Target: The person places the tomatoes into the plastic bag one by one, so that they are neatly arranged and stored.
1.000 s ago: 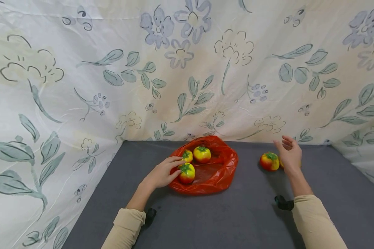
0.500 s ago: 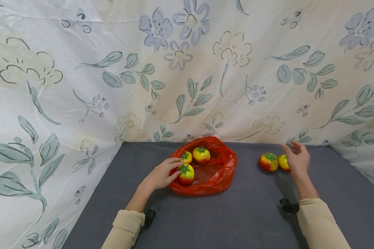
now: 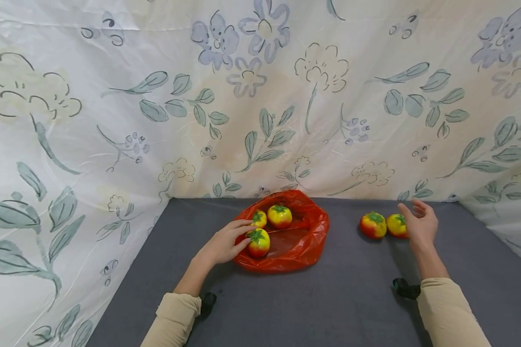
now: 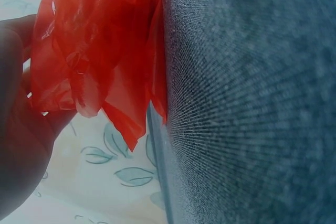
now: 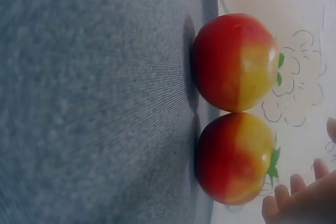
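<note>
In the left wrist view the left hand (image 4: 21,129) is only a dark blur beside the red plastic bag (image 4: 100,45), and the tomatoes inside are hidden. The bag (image 3: 295,241) lies open on the grey table (image 3: 330,303) and contains three tomatoes. The left hand (image 3: 223,243) pinches the nearest tomato (image 3: 258,242). The right hand (image 3: 421,224), fingers (image 3: 410,212) relaxed and holding nothing, is just beside two touching tomatoes (image 3: 385,225) outside the bag

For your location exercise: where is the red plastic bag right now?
In the head view, the red plastic bag lies centre on the grey table, holding three tomatoes, with the left hand at its left edge.
</note>
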Demonstrator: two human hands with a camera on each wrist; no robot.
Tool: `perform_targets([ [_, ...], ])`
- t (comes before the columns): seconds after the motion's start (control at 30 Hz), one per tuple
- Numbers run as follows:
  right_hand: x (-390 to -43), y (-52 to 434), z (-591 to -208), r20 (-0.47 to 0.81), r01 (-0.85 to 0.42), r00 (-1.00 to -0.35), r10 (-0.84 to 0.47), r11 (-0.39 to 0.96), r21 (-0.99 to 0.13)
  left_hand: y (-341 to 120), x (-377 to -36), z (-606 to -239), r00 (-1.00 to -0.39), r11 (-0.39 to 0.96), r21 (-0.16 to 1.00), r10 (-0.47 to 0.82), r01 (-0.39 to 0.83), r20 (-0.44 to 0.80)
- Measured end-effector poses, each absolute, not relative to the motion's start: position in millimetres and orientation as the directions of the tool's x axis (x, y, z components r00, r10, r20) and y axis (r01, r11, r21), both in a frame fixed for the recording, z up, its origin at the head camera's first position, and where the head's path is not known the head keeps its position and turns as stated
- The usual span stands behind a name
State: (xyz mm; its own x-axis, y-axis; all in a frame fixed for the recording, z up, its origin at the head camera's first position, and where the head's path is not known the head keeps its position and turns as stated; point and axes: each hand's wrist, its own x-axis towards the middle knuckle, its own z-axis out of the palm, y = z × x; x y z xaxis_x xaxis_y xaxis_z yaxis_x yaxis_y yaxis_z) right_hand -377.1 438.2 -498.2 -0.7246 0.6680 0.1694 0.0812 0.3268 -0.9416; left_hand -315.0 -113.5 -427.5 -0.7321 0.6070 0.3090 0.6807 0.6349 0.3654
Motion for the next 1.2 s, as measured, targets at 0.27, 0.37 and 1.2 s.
perform_targets([
  [0.27, -367.6, 439.7, -500.2, 0.069, 0.177, -0.745, 0.663, 0.297, -0.939, -113.8, -313.1, -425.0, -0.722, 0.617, 0.376, 0.612, 0.691, 0.322],
  [0.37, -364.9, 439.2, -500.7, 0.039, 0.206, -0.756, 0.654, 0.294, -0.933, -113.8, -313.0, -425.0, -0.717, 0.614, 0.371, 0.614, 0.697, 0.331],
  [1.2, -351.5, 434.5, -491.7, -0.146, 0.391, -0.823, 0.55, 0.359, -0.848, -113.6, -312.8, -425.2, -0.732, 0.631, 0.371, 0.599, 0.681, 0.324],
])
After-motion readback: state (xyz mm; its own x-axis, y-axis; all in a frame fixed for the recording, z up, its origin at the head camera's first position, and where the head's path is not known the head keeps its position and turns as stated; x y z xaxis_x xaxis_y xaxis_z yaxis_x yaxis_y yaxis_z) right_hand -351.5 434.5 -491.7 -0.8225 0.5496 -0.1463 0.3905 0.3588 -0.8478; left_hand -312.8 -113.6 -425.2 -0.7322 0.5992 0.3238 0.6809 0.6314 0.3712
